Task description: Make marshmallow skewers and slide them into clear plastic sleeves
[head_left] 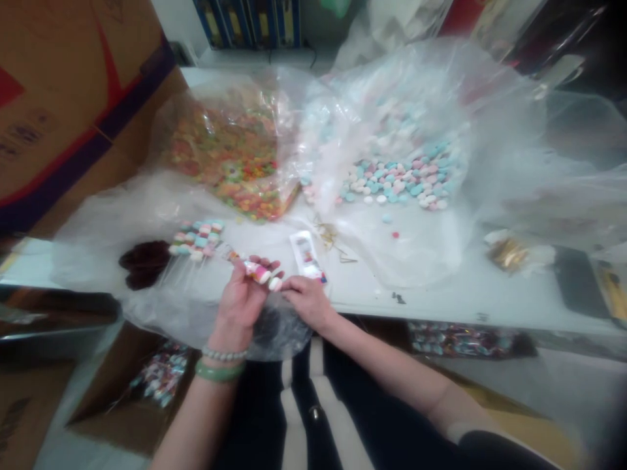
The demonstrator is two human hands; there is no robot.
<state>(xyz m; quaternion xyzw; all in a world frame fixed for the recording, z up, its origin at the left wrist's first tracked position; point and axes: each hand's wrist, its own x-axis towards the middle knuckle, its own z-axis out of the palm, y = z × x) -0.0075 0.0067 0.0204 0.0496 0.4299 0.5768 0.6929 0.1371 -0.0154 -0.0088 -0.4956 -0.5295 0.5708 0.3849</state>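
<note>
A large cardboard carton printed in red and dark blue leaned in at the left of a white table, and a row of blue binders stood beyond it. Two big clear plastic bags lay open on the table. The left bag held a heap of small multicoloured candy pieces in orange, green and yellow. The right bag held pastel candy discs in pink, pale blue and white. A few loose discs lay on the plastic just in front of them.

Below the table edge, an open cardboard box held wrapped candy sticks, and more wrapped sticks lay in a row at the lower right. On the table, finished sticks threaded with pastel discs lay side by side beside a dark red bundle.

A white printed card lay just beyond the hands, its small print unreadable. Gold wire ties lay beside it.

The hands were together. The left hand held a candy stick threaded with discs, and the right hand had its fingertips against the stick's lower end. I could not tell whether they gripped it.
</note>
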